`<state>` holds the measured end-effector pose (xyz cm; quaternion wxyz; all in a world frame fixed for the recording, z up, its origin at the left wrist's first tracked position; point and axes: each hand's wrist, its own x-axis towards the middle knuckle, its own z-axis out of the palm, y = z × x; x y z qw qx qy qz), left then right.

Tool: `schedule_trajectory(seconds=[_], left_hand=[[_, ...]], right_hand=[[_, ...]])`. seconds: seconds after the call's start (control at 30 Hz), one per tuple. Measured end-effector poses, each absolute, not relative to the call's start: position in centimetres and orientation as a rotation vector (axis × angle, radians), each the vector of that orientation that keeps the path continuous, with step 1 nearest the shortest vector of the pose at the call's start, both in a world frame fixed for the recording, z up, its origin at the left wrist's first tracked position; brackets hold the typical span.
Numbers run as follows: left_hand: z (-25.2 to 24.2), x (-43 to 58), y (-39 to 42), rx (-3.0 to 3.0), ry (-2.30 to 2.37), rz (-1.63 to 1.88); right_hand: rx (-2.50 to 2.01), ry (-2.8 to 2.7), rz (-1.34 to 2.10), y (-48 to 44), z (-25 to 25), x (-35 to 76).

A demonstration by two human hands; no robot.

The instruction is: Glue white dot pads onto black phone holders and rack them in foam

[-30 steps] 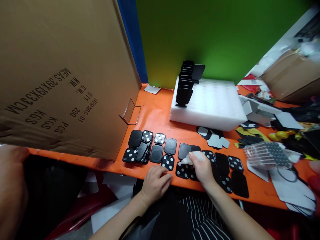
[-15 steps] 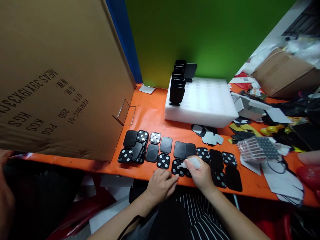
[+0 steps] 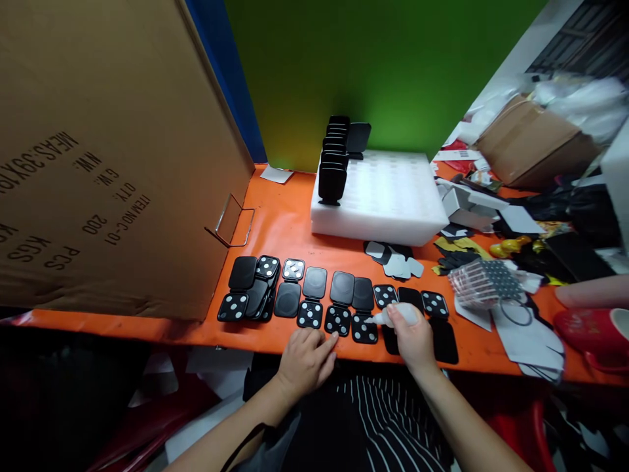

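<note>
A white squeeze bottle (image 3: pixel 405 314) with a thin nozzle lies in the grip of my right hand (image 3: pixel 417 337). Its tip is over a hinged black plate with pale round dots (image 3: pixel 364 329); whether it touches cannot be made out. My left hand (image 3: pixel 305 357) rests at the table's front edge, holding nothing, its index finger stretched out just below the neighbouring dotted plate (image 3: pixel 337 320). Similar pieces lie opened in a row, each pairing a dotted half with a plain black half (image 3: pixel 343 287). My right hand hides part of the pieces on its right.
Black stands (image 3: pixel 333 177) line the left side of a white foam block (image 3: pixel 381 203). A stack of black pieces (image 3: pixel 258 298) sits left of the row. A large carton (image 3: pixel 98 78), a wire stand (image 3: pixel 236 223), a wrapped bundle (image 3: pixel 484 282) and a red mug (image 3: pixel 590 335) are around.
My right hand has moved the bottle rightward from one dotted plate to the one beside it. My left hand stays by the edge. The whole view has shifted slightly.
</note>
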<state>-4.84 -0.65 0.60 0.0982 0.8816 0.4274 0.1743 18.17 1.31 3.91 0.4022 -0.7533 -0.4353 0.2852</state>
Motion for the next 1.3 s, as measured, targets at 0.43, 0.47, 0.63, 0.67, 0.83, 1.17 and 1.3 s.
schedule_trajectory(seconds=[0.43,0.47,0.63,0.67,0.83,1.17,1.3], left_hand=[[1.2,-1.9,-0.5,2.725,0.973,0.333],[1.2,-1.6,-0.5,2.722,0.979,0.311],[1.3,-1.1,-0.4,2.721,1.035,0.256],[1.3,-1.2,-0.4,2.721,1.036,0.251],[1.8,-0.8,-0.3,2.701,1.014,0.261],[3.9,4.7,0.0,2.762,0.793,0.075],[3.8,6.3,0.1,2.753,0.868,-0.107]], right_hand=[[-1.882,-1.264,0.64,0.7,3.8,18.2],[-1.881,-1.264,0.652,0.5,3.9,18.3],[-1.89,-1.331,0.718,-0.5,4.4,18.3],[-1.891,-1.313,0.712,-0.5,4.4,18.4],[-1.842,-0.967,0.699,-0.2,3.6,20.8],[-1.927,-1.002,0.532,5.2,3.7,23.5],[-2.035,-1.166,0.431,5.9,4.3,23.1]])
